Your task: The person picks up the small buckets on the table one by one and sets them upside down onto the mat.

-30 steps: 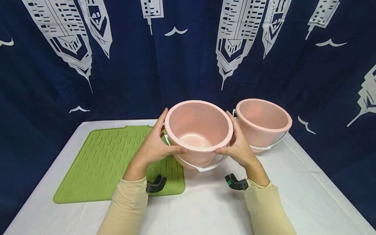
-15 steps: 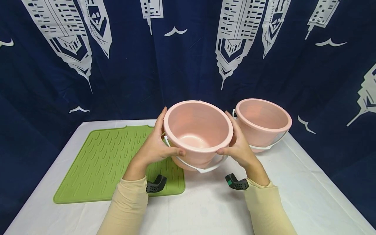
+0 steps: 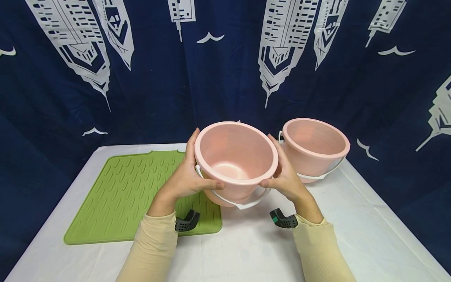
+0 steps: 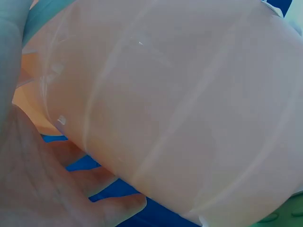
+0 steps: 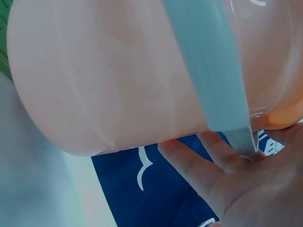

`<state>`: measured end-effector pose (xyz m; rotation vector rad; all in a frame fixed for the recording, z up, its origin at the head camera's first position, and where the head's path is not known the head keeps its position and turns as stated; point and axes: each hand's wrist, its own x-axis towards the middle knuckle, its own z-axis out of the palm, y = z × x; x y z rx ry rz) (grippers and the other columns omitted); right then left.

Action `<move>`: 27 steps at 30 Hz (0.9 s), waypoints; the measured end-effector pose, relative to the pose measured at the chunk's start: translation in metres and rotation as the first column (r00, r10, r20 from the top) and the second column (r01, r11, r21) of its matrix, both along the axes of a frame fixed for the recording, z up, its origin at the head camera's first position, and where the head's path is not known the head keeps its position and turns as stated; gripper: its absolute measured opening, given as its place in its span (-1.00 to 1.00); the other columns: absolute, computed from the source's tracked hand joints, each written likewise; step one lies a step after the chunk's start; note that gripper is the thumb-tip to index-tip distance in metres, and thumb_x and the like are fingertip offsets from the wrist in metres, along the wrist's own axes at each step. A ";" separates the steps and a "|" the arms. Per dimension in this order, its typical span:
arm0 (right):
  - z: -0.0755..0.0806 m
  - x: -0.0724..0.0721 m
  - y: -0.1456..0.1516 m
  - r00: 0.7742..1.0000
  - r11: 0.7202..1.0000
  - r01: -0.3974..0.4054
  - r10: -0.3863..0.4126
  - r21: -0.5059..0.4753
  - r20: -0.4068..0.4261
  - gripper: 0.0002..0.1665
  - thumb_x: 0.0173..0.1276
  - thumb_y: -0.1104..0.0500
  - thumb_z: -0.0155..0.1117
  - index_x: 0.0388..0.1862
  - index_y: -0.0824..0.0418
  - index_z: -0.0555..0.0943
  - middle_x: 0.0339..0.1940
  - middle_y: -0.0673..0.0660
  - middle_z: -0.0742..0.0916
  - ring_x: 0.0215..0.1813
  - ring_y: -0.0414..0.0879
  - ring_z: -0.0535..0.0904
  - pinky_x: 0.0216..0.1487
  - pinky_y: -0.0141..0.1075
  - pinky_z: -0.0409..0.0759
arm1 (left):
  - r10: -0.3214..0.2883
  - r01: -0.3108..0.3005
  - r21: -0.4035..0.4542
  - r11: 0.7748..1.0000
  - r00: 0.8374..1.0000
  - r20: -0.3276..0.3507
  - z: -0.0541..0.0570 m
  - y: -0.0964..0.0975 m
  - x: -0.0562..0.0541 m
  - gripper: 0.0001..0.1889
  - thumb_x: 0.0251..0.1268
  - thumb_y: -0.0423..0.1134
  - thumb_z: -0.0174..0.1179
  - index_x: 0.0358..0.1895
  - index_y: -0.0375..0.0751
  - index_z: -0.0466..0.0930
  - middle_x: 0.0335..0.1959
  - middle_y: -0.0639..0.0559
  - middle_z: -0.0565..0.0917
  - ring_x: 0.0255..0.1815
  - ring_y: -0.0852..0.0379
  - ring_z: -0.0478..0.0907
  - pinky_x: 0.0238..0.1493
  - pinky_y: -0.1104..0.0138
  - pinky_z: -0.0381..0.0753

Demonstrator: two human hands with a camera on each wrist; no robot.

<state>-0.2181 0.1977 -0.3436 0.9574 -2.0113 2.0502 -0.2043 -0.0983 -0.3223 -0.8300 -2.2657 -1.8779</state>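
Observation:
Both hands hold a pink plastic bucket (image 3: 232, 192) between them, its open mouth tipped toward the head camera and nothing inside it. My left hand (image 3: 186, 176) grips the left side under the rim, thumb across the front. On the other side my right hand (image 3: 287, 176) grips it the same way. The bucket's white handle (image 3: 243, 205) hangs down in front. In the left wrist view, fingers (image 4: 118, 208) spread along the bucket wall (image 4: 165, 109). The right wrist view has the handle (image 5: 213, 71) crossing the wall close to the right fingers (image 5: 189, 165).
A second pink bucket (image 3: 310, 168) with a white handle stands upright at the back right, just beyond my right hand. On the left lies a green ridged mat (image 3: 119, 196), partly overlapped by the held bucket. A white cloth (image 3: 246, 254) covers the table; a navy curtain (image 3: 225, 86) hangs behind.
The held bucket has shifted slightly left and down, with both hands still gripping it. The second bucket and the mat have stayed put.

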 end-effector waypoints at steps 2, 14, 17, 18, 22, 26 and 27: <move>0.000 0.000 0.000 1.000 1.000 -0.006 0.006 0.004 0.003 0.65 -0.19 -0.26 0.73 0.68 0.16 -0.12 0.60 0.25 0.18 0.44 0.30 0.22 0.32 -0.22 0.45 | -0.004 0.004 0.005 1.000 1.000 0.006 0.000 0.000 0.001 0.58 -0.35 -0.06 0.75 0.63 0.22 -0.43 0.59 0.04 0.06 0.51 -0.03 0.14 0.47 -0.05 0.06; 0.000 0.000 0.002 0.999 0.997 -0.017 0.014 0.077 0.037 0.70 -0.19 -0.31 0.71 0.68 0.17 -0.19 0.64 0.22 0.10 0.52 0.25 0.12 0.35 -0.33 0.37 | 0.020 -0.020 0.035 0.999 1.000 -0.003 0.003 0.003 0.005 0.57 -0.36 -0.13 0.75 0.63 0.22 -0.39 0.58 0.15 0.05 0.49 -0.01 0.18 0.44 -0.01 0.16; 0.001 0.000 0.002 0.999 0.996 -0.021 0.017 0.092 0.041 0.72 -0.21 -0.30 0.72 0.68 0.19 -0.21 0.65 0.21 0.07 0.56 0.22 0.05 0.37 -0.37 0.32 | 0.022 -0.021 0.042 0.999 0.999 -0.027 0.005 0.003 0.006 0.55 -0.37 -0.06 0.75 0.64 0.21 -0.35 0.56 0.11 0.09 0.46 -0.08 0.22 0.40 -0.04 0.22; 0.001 0.000 0.002 0.999 0.995 -0.021 0.017 0.096 0.040 0.73 -0.21 -0.30 0.73 0.67 0.20 -0.21 0.65 0.21 0.07 0.57 0.21 0.03 0.37 -0.39 0.31 | 0.025 -0.024 0.042 0.999 0.999 -0.035 0.005 0.003 0.006 0.55 -0.38 -0.05 0.75 0.64 0.21 -0.34 0.56 0.10 0.11 0.44 -0.11 0.24 0.38 -0.05 0.25; 0.002 0.000 0.002 0.999 0.996 -0.035 0.033 0.085 0.023 0.73 -0.19 -0.24 0.75 0.67 0.21 -0.25 0.65 0.22 0.02 0.59 0.20 -0.02 0.39 -0.39 0.28 | 0.040 -0.038 0.039 0.999 0.997 -0.060 0.006 0.003 0.007 0.53 -0.39 -0.05 0.76 0.63 0.27 -0.30 0.54 0.10 0.14 0.40 -0.13 0.29 0.35 -0.06 0.29; 0.001 -0.001 0.002 0.999 0.996 -0.053 0.053 0.073 0.007 0.74 -0.18 -0.18 0.77 0.66 0.24 -0.26 0.65 0.25 0.00 0.60 0.21 -0.05 0.41 -0.39 0.24 | 0.046 -0.042 0.050 0.998 0.995 -0.086 0.008 0.005 0.008 0.52 -0.40 -0.15 0.76 0.63 0.28 -0.27 0.54 0.11 0.15 0.42 -0.10 0.28 0.37 -0.07 0.27; 0.001 -0.001 0.002 0.999 0.996 -0.053 0.053 0.076 0.004 0.75 -0.20 -0.19 0.77 0.66 0.24 -0.26 0.65 0.24 -0.01 0.60 0.20 -0.06 0.42 -0.40 0.23 | 0.043 -0.038 0.053 0.998 0.995 -0.093 0.008 0.006 0.008 0.52 -0.40 -0.17 0.76 0.63 0.28 -0.27 0.54 0.10 0.15 0.43 -0.10 0.27 0.38 -0.08 0.27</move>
